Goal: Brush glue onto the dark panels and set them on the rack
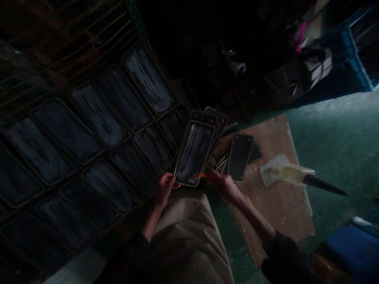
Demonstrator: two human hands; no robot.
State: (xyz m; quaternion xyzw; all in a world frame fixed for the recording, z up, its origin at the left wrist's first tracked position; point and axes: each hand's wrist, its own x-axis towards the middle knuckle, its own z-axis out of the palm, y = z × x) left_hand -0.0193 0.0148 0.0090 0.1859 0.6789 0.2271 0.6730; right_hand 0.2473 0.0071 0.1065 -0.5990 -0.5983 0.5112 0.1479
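While above the lap point(186, 232), left hand point(164, 187) gripping case stack point(195, 152), right hand point(223, 185) pinching orange tool point(203, 174).

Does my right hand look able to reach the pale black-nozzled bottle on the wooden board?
Probably yes: only bare wooden board separates right hand from pale bottle, though the hand holds an orange stick.

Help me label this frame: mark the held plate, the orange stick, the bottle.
held plate point(194, 152): head view, middle of its smeared face.
orange stick point(203, 174): head view, its exposed tip.
bottle point(291, 174): head view, pale body.
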